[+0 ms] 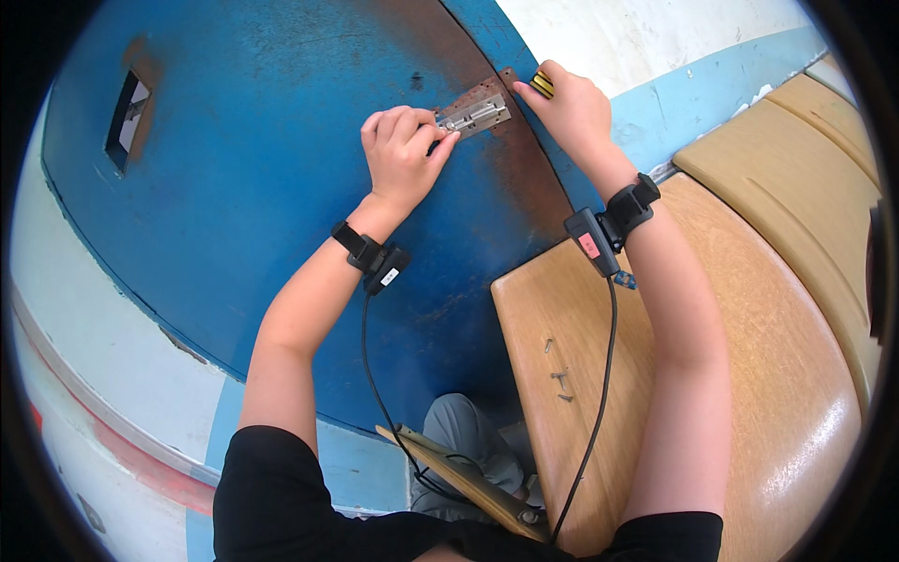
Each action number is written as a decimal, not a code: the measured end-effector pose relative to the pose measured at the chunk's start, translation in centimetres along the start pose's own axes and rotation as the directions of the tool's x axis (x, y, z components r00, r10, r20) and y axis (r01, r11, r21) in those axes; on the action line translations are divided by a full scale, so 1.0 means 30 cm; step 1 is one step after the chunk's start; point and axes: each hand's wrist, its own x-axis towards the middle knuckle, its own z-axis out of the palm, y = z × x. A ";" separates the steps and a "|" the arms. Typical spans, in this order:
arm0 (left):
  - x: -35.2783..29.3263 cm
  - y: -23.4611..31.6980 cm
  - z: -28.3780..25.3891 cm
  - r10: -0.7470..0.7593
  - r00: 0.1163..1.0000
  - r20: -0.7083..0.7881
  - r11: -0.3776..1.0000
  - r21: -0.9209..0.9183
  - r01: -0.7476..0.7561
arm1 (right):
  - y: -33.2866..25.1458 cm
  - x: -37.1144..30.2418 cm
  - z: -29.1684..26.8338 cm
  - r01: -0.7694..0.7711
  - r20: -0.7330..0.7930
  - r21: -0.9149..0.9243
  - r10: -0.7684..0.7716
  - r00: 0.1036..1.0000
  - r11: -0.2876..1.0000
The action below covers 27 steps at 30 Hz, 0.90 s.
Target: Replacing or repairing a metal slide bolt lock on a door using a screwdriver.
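A silver slide bolt point(478, 116) lies against the blue door point(309, 169), near its rusty edge. My left hand point(403, 155) pinches the bolt's left end between thumb and fingers. To the right of the bolt, my right hand point(573, 110) is closed around a screwdriver point(542, 84) with a yellow-and-black handle; its shaft is hidden from me. The handle is beside a small rusty plate point(508, 79) on the frame side of the gap. Several loose screws point(559, 377) lie on the wooden desk below my right forearm.
The wooden desk point(749, 375) stands at the right, its corner close to the door. Behind it are tan seat backs point(777, 140). A rectangular slot point(128, 122) pierces the door at left. Cables point(599, 393) hang from both wrist devices. A wooden board edge point(468, 478) is near my knee.
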 end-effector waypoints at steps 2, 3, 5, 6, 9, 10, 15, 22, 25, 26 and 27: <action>-0.004 0.005 0.001 0.019 1.000 0.005 1.000 -0.007 -0.019 | 0.003 0.001 0.001 -0.002 0.005 0.003 0.002 1.000 1.000; -0.002 0.008 0.001 0.006 1.000 0.005 1.000 -0.003 -0.006 | 0.007 0.001 0.002 -0.004 0.010 0.003 0.004 1.000 1.000; -0.001 0.009 0.001 -0.005 1.000 0.003 1.000 0.002 0.005 | 0.008 -0.001 0.008 0.006 0.002 0.005 -0.006 1.000 1.000; 0.000 0.007 0.001 -0.003 1.000 -0.003 1.000 0.004 0.003 | 0.009 -0.001 0.011 0.016 -0.006 0.008 -0.016 1.000 1.000; 0.008 0.003 0.004 -0.013 1.000 -0.013 1.000 0.006 0.013 | 0.006 -0.006 0.013 0.019 -0.026 0.018 -0.019 0.999 1.000; 0.014 0.000 0.007 -0.025 1.000 -0.018 1.000 0.006 0.025 | 0.006 -0.006 0.012 0.018 -0.025 0.018 -0.018 1.000 1.000; 0.040 0.007 0.025 -0.038 0.999 -0.037 0.999 -0.003 0.038 | 0.008 -0.002 0.009 0.020 -0.027 0.024 -0.019 0.999 1.000; 0.037 0.010 0.028 -0.041 0.999 -0.033 0.999 -0.008 0.041 | 0.003 -0.002 0.018 0.037 -0.021 0.059 -0.036 0.999 0.998; 0.037 0.005 0.023 -0.048 0.998 -0.040 0.999 0.016 0.049 | 0.011 0.000 0.023 0.067 0.003 0.062 -0.067 0.998 0.996; 0.036 0.003 0.023 -0.048 0.998 -0.039 0.999 0.016 0.049 | 0.016 -0.002 0.029 0.165 -0.019 0.113 -0.164 0.986 0.980; 0.036 0.000 0.023 -0.046 0.998 -0.039 0.999 0.011 0.046 | 0.021 -0.005 0.037 0.261 -0.047 0.162 -0.257 0.965 0.952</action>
